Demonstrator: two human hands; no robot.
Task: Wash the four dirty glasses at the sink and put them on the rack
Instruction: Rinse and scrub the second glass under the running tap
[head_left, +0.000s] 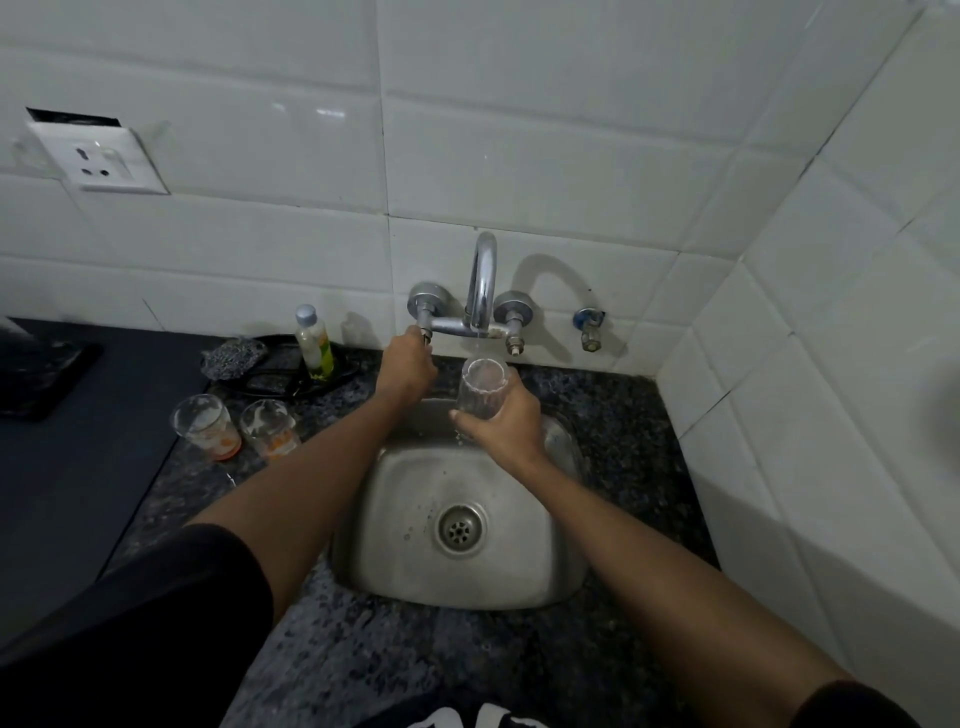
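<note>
While water runs from the faucet (481, 280), we hold a clear glass (482, 387) under it over the sink (395, 525), right grip (501, 423) wrapped round it, left grip (408, 366) clasping the tap handle (425, 332), two dirty glasses (208, 426) on the desk (613, 415).

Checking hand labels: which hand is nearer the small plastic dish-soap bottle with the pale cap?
Left. The left hand grips the tap handle just right of the bottle; the right hand holds a clear glass farther right.

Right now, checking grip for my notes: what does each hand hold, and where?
Right hand grips the glass round its lower body; left hand holds the tap handle.
</note>
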